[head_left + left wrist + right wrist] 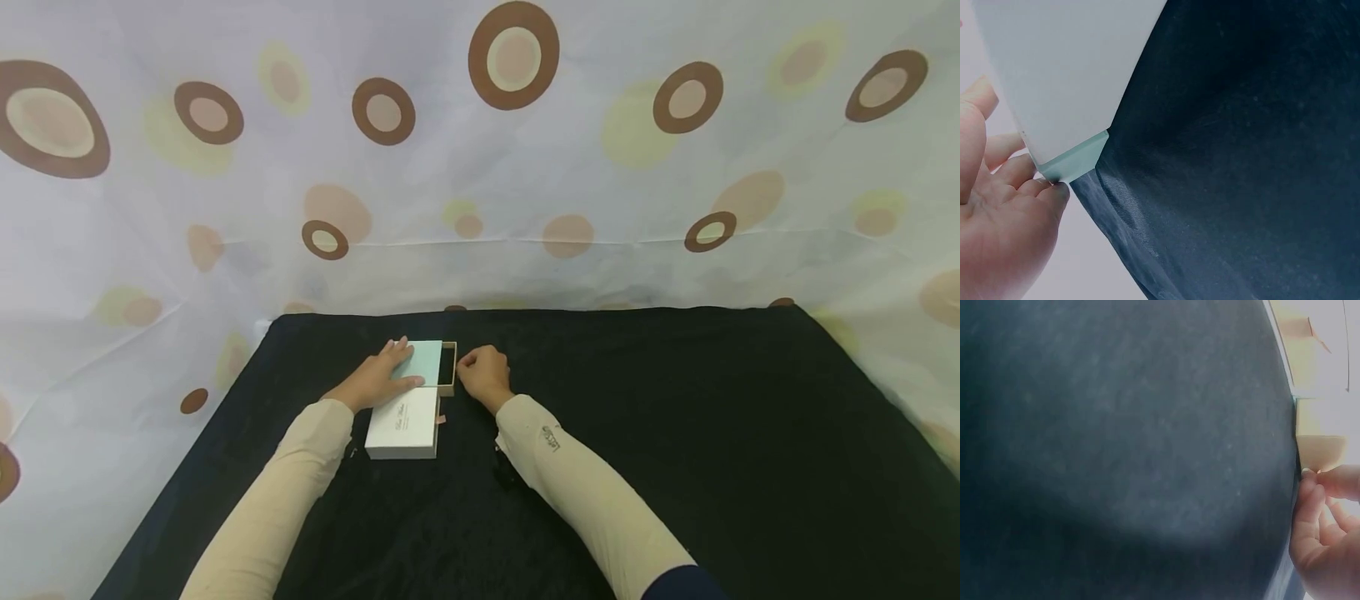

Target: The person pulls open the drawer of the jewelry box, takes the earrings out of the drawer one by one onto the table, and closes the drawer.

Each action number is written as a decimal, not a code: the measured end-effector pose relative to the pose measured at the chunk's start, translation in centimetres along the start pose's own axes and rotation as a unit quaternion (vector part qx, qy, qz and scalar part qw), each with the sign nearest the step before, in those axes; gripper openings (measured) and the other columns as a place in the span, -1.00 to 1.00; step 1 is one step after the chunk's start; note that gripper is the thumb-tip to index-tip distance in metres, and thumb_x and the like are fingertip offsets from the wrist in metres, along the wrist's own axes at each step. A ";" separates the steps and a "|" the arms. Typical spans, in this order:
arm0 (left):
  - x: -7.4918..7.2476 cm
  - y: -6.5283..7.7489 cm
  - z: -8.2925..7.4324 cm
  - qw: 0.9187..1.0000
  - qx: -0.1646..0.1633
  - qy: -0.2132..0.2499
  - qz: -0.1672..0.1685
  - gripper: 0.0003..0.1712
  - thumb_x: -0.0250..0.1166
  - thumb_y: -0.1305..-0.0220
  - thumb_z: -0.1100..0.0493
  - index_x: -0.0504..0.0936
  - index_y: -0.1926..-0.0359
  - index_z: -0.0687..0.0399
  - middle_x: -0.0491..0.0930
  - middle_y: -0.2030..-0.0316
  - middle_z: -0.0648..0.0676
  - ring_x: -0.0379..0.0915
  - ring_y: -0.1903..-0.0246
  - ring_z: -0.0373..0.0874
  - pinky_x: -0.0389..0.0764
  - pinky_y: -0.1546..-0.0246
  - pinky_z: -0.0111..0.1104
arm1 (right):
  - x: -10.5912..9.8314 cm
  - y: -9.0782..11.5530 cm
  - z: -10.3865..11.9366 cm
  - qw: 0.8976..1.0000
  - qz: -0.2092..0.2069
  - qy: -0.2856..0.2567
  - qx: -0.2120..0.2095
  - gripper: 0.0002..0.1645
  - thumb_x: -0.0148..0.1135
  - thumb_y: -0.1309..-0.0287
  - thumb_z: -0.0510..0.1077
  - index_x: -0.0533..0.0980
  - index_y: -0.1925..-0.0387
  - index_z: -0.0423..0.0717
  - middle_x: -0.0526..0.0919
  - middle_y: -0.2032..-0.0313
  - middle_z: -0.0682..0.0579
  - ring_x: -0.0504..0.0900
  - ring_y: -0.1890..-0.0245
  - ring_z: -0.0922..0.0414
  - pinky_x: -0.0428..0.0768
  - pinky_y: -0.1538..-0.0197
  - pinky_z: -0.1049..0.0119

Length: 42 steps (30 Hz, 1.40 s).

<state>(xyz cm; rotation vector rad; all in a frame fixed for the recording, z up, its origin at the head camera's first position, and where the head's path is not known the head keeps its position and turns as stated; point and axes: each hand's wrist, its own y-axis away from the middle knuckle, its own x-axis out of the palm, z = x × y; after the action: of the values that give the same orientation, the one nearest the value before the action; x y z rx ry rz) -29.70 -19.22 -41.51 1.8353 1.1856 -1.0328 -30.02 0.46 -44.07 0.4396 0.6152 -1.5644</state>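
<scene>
The pale blue box [426, 360] lies flat on the tabletop [622, 467], toward 11 o'clock, near the far edge of the black cloth. Its tray [447, 389] stands partly out at 3 o'clock, showing a dark inside. The step in hand looks to be sliding this tray; whether outward or inward, I cannot tell. The next move probably calls for a straight, level slide along the 3-to-9 line, with the cover kept steady.

The right hand [486, 375] is at the tray's 3 o'clock end, thumb and forefinger brought together in a narrow pinch there; whether on the rim or on a small tab is unclear. The left hand [378, 379] rests on the cover's 9 o'clock side, fingers fairly wide apart, thumb by the near edge and fingertips toward 12.

At 6 o'clock, touching or nearly so, lies a white box [401, 433] with a pink tab [441, 419] at 3 o'clock. A patterned sheet [525, 183] hangs beyond, at 12.
</scene>
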 end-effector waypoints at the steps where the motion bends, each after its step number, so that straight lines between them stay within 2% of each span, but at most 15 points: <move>1: 0.0 0.0 0.0 1.000 -0.001 0.001 0.001 -0.16 0.17 -0.34 -0.12 0.11 -0.45 0.20 -0.10 -0.49 0.21 -0.28 -0.46 0.21 -0.03 -0.36 0.15 | -0.1 0.0 0.0 1.000 0.002 0.000 0.000 -0.80 0.21 -0.18 -0.27 0.69 0.49 -0.19 0.69 0.50 -0.04 0.61 0.46 0.06 0.59 0.17 0.09; 10: 0.1 0.1 -0.1 1.000 0.001 -0.001 -0.003 -0.17 0.18 -0.34 -0.13 0.14 -0.44 0.21 -0.09 -0.48 0.23 -0.25 -0.45 0.24 0.01 -0.35 0.15 | -0.6 0.0 -0.5 1.000 -0.002 0.014 0.007 -0.83 0.25 -0.18 -0.24 0.69 0.47 -0.17 0.70 0.48 -0.03 0.61 0.44 0.05 0.57 0.11 0.06; 31: 0.0 0.0 0.0 1.000 0.006 -0.003 0.001 -0.15 0.17 -0.34 -0.13 0.11 -0.45 0.22 -0.12 -0.48 0.25 -0.25 -0.45 0.24 0.03 -0.34 0.15 | -2.0 0.0 -1.6 0.999 -0.013 0.037 -0.002 -0.79 0.21 -0.17 -0.27 0.69 0.53 -0.16 0.68 0.52 -0.01 0.61 0.47 0.07 0.58 0.13 0.06; 42: -0.1 0.1 -0.3 1.000 0.003 -0.004 0.001 -0.16 0.17 -0.35 -0.11 0.09 -0.45 0.23 -0.12 -0.48 0.26 -0.26 -0.46 0.23 0.02 -0.35 0.14 | -3.0 -0.2 -2.0 0.999 -0.001 0.039 0.024 -0.80 0.22 -0.19 -0.23 0.70 0.48 -0.14 0.70 0.47 0.00 0.61 0.43 0.06 0.57 0.10 0.06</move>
<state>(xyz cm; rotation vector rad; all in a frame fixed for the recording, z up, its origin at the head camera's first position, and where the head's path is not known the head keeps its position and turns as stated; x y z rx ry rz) -29.52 -19.03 -41.32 1.8343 1.1780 -1.0424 -30.14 4.06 -43.82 0.5381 0.6399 -1.5724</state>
